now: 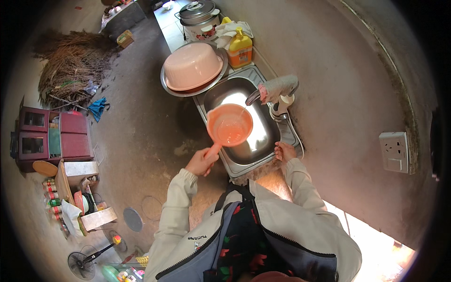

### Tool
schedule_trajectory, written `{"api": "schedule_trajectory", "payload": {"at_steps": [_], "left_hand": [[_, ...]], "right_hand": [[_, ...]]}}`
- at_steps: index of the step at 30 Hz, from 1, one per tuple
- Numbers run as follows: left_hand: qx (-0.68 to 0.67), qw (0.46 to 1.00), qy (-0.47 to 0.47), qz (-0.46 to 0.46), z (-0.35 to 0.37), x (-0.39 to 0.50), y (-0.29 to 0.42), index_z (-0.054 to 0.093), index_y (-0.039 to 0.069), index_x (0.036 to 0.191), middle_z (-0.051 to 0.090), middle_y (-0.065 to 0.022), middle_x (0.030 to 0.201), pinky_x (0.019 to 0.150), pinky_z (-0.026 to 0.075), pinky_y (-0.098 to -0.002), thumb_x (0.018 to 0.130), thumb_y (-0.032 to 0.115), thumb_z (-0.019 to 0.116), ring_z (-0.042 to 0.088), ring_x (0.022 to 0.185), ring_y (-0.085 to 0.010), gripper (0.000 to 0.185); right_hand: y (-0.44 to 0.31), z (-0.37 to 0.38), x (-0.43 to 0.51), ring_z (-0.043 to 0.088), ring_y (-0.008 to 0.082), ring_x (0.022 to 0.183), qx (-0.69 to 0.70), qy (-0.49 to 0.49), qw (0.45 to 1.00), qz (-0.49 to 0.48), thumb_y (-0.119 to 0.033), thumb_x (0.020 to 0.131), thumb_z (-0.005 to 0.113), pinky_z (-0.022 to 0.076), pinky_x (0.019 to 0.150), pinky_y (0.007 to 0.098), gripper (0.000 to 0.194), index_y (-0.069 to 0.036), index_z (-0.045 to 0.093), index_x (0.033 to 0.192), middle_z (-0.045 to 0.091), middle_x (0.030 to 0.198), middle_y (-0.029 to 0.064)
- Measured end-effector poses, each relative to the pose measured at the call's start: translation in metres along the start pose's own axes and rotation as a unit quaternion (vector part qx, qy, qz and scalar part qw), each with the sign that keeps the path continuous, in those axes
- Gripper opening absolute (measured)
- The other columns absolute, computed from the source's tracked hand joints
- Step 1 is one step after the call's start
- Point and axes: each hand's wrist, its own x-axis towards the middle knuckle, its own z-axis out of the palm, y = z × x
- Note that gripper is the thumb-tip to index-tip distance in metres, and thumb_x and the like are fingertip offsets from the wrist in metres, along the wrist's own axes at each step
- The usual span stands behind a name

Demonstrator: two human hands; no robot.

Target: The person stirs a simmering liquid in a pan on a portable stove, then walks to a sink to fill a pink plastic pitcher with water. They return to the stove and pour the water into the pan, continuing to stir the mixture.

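Observation:
My left hand (202, 162) grips the handle of an orange plastic dipper (215, 121), held over the left part of a stainless steel sink (243, 172). Clear water lies in the dipper, and a thin stream runs into it from the spout of a faucet (252, 97). Cloth (280, 88) is wrapped around the faucet's neck. At the sink's near right corner is my right hand (286, 151), its fingers curled by the rim. Nothing shows in that hand, but its palm is partly hidden, and I cannot tell whether it touches the rim.
Beyond the sink, a pink plastic basin (192, 67) rests upside down in a metal basin (165, 84). A yellow bottle (241, 49) and a rice cooker (198, 26) stand behind. A white cord (294, 128) hangs beside the faucet. A wall socket (394, 151) is at right; dry brushwood (70, 67) lies at left.

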Motion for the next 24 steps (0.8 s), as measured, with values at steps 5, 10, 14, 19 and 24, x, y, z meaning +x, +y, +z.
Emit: {"api": "schedule_trajectory", "payload": {"at_steps": [5, 10, 14, 19, 24], "left_hand": [[0.011, 0.998, -0.063, -0.003, 0.010, 0.029, -0.012, 0.057, 0.004, 0.099, 0.054, 0.0002, 0.069, 0.038, 0.038, -0.0258, 0.099, 0.026, 0.064, 0.050, 0.044, -0.0087, 0.023], [0.011, 0.998, -0.053, -0.018, -0.013, 0.013, 0.002, 0.058, 0.004, 0.097, 0.054, 0.0002, 0.069, 0.038, 0.039, -0.0262, 0.100, 0.028, 0.065, 0.049, 0.044, -0.0086, 0.025], [0.015, 0.996, -0.083, -0.012, 0.003, 0.041, -0.006, 0.058, 0.005, 0.098, 0.054, 0.0006, 0.071, 0.040, 0.039, -0.0261, 0.100, 0.029, 0.064, 0.049, 0.045, -0.0080, 0.025], [-0.022, 0.994, -0.101, -0.032, -0.014, 0.019, -0.007, 0.057, 0.006, 0.096, 0.054, 0.0007, 0.071, 0.040, 0.039, -0.0255, 0.100, 0.028, 0.064, 0.049, 0.045, -0.0079, 0.024], [-0.026, 0.992, -0.126, 0.003, -0.007, 0.043, -0.013, 0.055, 0.006, 0.092, 0.053, 0.0007, 0.069, 0.039, 0.038, -0.0253, 0.100, 0.029, 0.064, 0.049, 0.044, -0.0075, 0.026]], "right_hand": [[0.003, -0.003, -0.009, 0.060, 0.0116, 0.061, 0.009, -0.002, 1.000, 0.021, -0.022, 0.102, 0.061, 0.0524, 0.054, 0.0266, 0.017, -0.007, 0.067, 0.106, 0.066, 0.080, 0.0029], [0.011, -0.007, -0.016, 0.060, 0.0118, 0.061, 0.021, 0.012, 0.999, 0.024, -0.023, 0.102, 0.060, 0.0531, 0.055, 0.0272, 0.018, -0.007, 0.066, 0.109, 0.065, 0.080, 0.0032], [0.018, -0.007, -0.018, 0.060, 0.0123, 0.061, 0.027, 0.013, 0.999, 0.011, -0.023, 0.103, 0.059, 0.0530, 0.054, 0.0273, 0.019, -0.006, 0.065, 0.112, 0.064, 0.080, 0.0033], [0.020, -0.006, -0.024, 0.057, 0.0113, 0.057, 0.036, 0.041, 0.998, 0.019, -0.021, 0.103, 0.059, 0.0463, 0.047, 0.0247, 0.017, -0.005, 0.064, 0.105, 0.064, 0.076, 0.0039], [0.023, -0.007, -0.028, 0.058, 0.0114, 0.057, 0.043, 0.034, 0.998, 0.021, -0.022, 0.103, 0.058, 0.0479, 0.049, 0.0257, 0.017, -0.006, 0.064, 0.106, 0.064, 0.077, 0.0036]]}}
